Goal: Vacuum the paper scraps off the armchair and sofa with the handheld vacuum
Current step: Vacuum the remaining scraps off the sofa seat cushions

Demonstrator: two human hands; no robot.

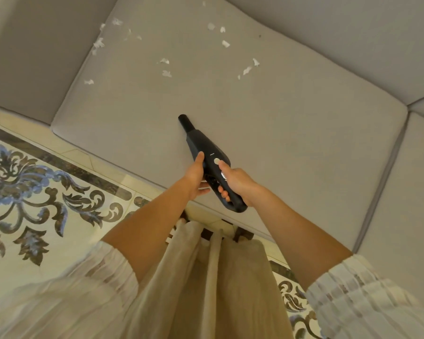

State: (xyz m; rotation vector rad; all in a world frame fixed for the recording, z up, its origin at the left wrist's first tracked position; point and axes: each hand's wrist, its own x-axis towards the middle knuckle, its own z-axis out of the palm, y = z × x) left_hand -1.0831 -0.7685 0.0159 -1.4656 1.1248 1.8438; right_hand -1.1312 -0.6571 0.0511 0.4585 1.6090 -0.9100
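Both hands are on the handheld vacuum (207, 155), which hangs just above the front of the grey seat cushion (291, 133), nozzle aimed at the paper scraps (167, 73) lying well apart toward the back. The right hand (235, 183) has its fingers wrapped round the rear loop handle, thumb by the round button; the left hand (196, 176) cups the body's side, thumb along it. It looks light, rigid and smooth, best carried by that handle. A patterned rug (30, 182) lies alongside.

Paper scraps (167, 74) lie scattered on the sofa cushion (291, 123) beyond the handheld vacuum (207, 152), rug (34, 192) at left.
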